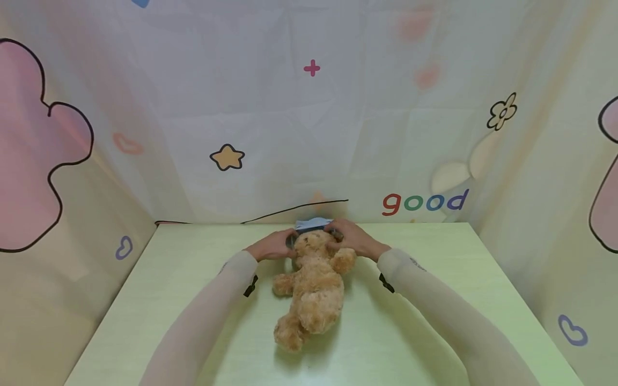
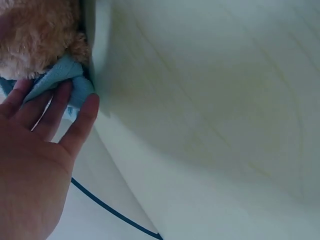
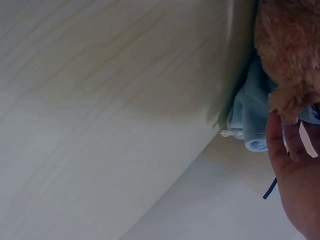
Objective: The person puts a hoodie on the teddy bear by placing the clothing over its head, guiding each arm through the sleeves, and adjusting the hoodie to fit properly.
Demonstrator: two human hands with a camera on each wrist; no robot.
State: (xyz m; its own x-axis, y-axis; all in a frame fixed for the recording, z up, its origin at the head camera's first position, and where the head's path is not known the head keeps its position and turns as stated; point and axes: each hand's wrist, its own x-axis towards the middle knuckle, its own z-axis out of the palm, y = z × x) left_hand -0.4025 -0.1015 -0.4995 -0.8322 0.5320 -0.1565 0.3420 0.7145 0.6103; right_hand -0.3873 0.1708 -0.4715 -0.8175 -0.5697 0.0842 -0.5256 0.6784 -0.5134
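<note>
A light brown teddy bear lies on its back on the table, head toward the back wall. Behind its head is a light blue cloth, soft and towel-like, folded at the bear's side in the right wrist view. My left hand is at the left of the head; its fingers hold a fold of the cloth, the thumb mostly hidden. My right hand is on the other side, curled at the cloth's edge, with fingertips right against the bear's ear.
The pale wood-grain table ends at the back against a printed curtain with a star, flowers and the word "good". More curtain hangs at both sides. Dark straps show at the wrists.
</note>
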